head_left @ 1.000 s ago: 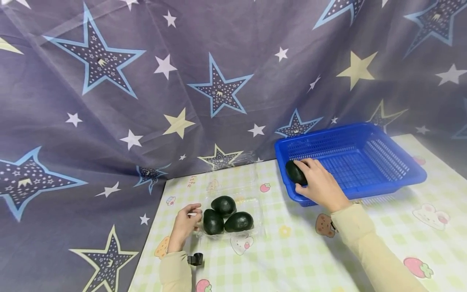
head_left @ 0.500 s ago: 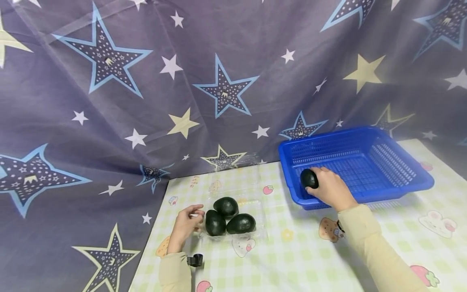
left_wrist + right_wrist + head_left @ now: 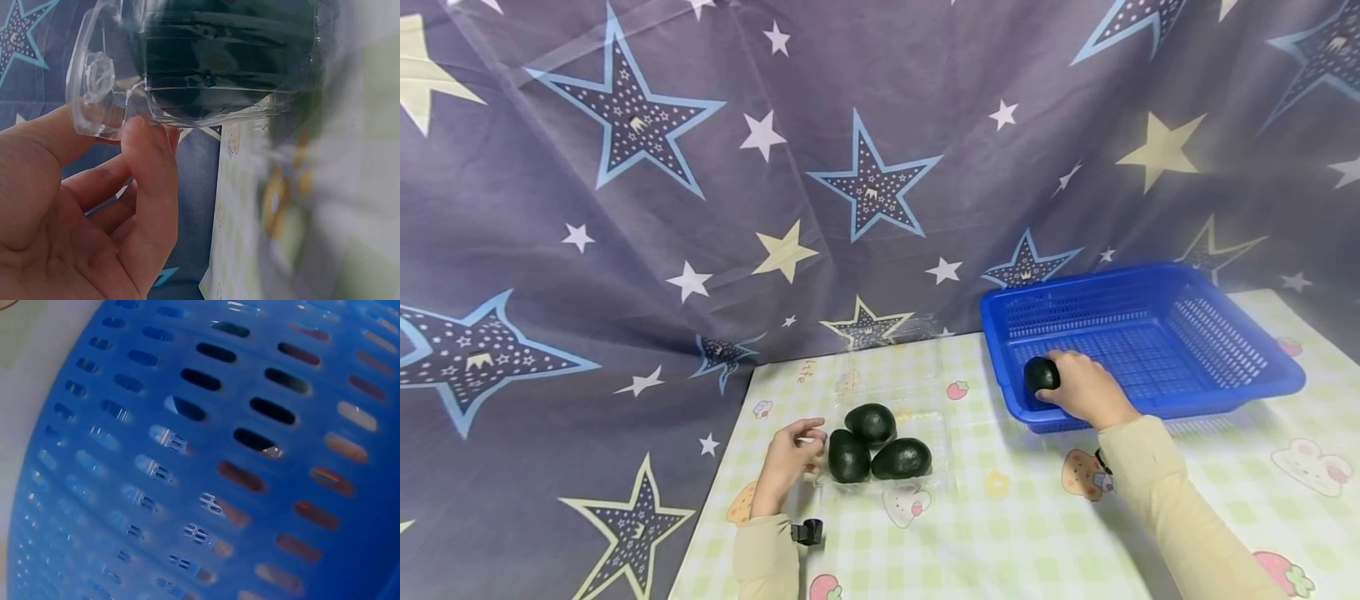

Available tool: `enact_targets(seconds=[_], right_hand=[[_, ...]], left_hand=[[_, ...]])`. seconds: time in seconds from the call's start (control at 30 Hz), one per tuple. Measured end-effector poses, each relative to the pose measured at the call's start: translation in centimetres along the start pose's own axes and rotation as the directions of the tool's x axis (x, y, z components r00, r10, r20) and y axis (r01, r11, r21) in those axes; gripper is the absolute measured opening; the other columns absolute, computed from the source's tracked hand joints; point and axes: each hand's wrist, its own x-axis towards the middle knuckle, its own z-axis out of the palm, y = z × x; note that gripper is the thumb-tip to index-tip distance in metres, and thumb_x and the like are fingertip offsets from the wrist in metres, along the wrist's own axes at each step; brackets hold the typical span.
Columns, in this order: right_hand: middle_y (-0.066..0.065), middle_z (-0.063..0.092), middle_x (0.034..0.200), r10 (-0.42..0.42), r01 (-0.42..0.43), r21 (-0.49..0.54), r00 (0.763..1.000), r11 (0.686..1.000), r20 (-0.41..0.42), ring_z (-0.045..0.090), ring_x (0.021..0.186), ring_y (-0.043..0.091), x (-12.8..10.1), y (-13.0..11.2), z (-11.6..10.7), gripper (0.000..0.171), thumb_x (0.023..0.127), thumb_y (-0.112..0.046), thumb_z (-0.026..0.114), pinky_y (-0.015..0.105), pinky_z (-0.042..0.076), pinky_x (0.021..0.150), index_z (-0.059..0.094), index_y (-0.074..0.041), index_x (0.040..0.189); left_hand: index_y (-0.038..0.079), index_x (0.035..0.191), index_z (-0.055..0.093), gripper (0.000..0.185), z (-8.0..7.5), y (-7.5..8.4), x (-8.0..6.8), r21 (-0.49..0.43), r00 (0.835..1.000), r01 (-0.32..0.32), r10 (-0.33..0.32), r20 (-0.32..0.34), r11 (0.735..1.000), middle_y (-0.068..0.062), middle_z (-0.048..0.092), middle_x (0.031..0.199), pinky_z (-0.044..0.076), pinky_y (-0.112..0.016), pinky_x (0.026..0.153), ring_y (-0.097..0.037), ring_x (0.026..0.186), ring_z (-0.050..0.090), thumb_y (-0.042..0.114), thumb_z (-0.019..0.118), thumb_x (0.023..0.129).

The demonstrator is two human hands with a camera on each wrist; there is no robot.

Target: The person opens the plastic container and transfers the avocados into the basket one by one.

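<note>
My right hand point(image 3: 1086, 387) grips a dark green avocado point(image 3: 1042, 375) inside the left front part of the blue plastic basket point(image 3: 1157, 354). In the right wrist view, the slotted basket wall point(image 3: 81, 487) hides most of the hand; dark fruit and fingers show through its slots. My left hand point(image 3: 792, 460) is at the left side of a clear plastic clamshell box point(image 3: 943, 425), thumb and fingers pinching its rim point(image 3: 94, 112). In the box lie three avocados: one behind point(image 3: 870, 423), one at left point(image 3: 848, 457), one at right point(image 3: 902, 459).
The box's clear lid point(image 3: 891, 362) lies folded back behind it. A checked tablecloth point(image 3: 985, 533) with cartoon prints covers the table. Behind the table hangs a dark curtain point(image 3: 925, 83) with stars. A black strap device point(image 3: 807, 532) sits on the left wrist.
My right hand has moved the avocado from over the basket's left rim right and down into the basket. The left hand keeps its place at the box. The head view has shifted slightly.
</note>
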Motion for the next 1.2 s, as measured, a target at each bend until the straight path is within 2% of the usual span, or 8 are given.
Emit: enact_targets(seconds=[0.27, 0.33, 0.67, 0.87, 1.1, 1.2], right_hand=[[0.039, 0.055, 0.126, 0.014, -0.014, 0.008, 0.999, 1.000, 0.051, 0.056, 0.110, 0.055, 0.0, -0.2, -0.5, 0.069, 0.083, -0.019, 0.080, 0.064, 0.050, 0.089, 0.049, 0.014, 0.135], [0.038, 0.056, 0.125, 0.011, -0.012, 0.011, 0.998, 1.000, 0.060, 0.056, 0.110, 0.054, 0.0, -0.2, -0.6, 0.068, 0.082, -0.019, 0.080, 0.064, 0.050, 0.089, 0.050, 0.014, 0.134], [0.039, 0.053, 0.130, 0.038, -0.038, 0.001, 0.993, 0.999, 0.114, 0.051, 0.117, 0.056, 0.0, -0.3, -0.8, 0.062, 0.088, -0.017, 0.075, 0.065, 0.047, 0.095, 0.049, 0.015, 0.134], [0.038, 0.053, 0.130, 0.016, -0.013, -0.024, 0.996, 1.000, 0.087, 0.051, 0.118, 0.055, -0.3, -0.7, -1.1, 0.056, 0.090, -0.014, 0.071, 0.065, 0.046, 0.098, 0.050, 0.014, 0.134], [0.038, 0.054, 0.129, -0.002, 0.003, -0.034, 1.000, 0.999, 0.030, 0.053, 0.115, 0.055, -0.7, -1.3, -1.6, 0.063, 0.093, -0.020, 0.068, 0.066, 0.048, 0.094, 0.043, 0.016, 0.138], [0.038, 0.051, 0.133, -0.020, 0.020, -0.024, 1.000, 0.999, -0.009, 0.051, 0.120, 0.054, -0.7, -2.1, -1.8, 0.064, 0.094, -0.021, 0.067, 0.066, 0.045, 0.098, 0.042, 0.015, 0.140]], left_hand=[[-0.009, 0.129, 0.059, 0.042, 0.1, 0.8, -0.2, 0.002, 1.000, -0.004, 0.004, 0.016, 1.000, -0.027, 0.064, 0.108, 0.058, -0.031, 0.051, -0.024, 0.072, 0.063, -0.007, 0.057, 0.088], [-0.008, 0.128, 0.060, 0.042, 0.1, 0.1, 0.2, 0.007, 1.000, -0.016, 0.016, 0.008, 1.000, -0.024, 0.065, 0.106, 0.057, -0.029, 0.050, -0.022, 0.070, 0.063, -0.006, 0.057, 0.087], [-0.007, 0.127, 0.061, 0.042, 0.1, -0.2, 0.3, 0.015, 1.000, -0.014, 0.014, 0.000, 1.000, -0.021, 0.066, 0.104, 0.055, -0.022, 0.049, -0.017, 0.067, 0.061, -0.007, 0.057, 0.085], [-0.008, 0.127, 0.061, 0.041, 0.2, -0.2, 0.2, 0.027, 1.000, -0.020, 0.020, 0.000, 0.999, -0.020, 0.065, 0.103, 0.056, -0.024, 0.049, -0.017, 0.068, 0.061, -0.007, 0.057, 0.086], [-0.008, 0.128, 0.059, 0.041, 0.1, -0.2, 0.1, 0.005, 1.000, -0.012, 0.012, 0.013, 1.000, -0.020, 0.064, 0.104, 0.055, -0.024, 0.049, -0.016, 0.066, 0.060, -0.007, 0.056, 0.088], [-0.009, 0.129, 0.059, 0.040, 0.1, -0.1, 0.0, -0.007, 1.000, -0.012, 0.012, 0.018, 1.000, -0.021, 0.063, 0.104, 0.055, -0.023, 0.048, -0.015, 0.065, 0.059, -0.007, 0.056, 0.089]])
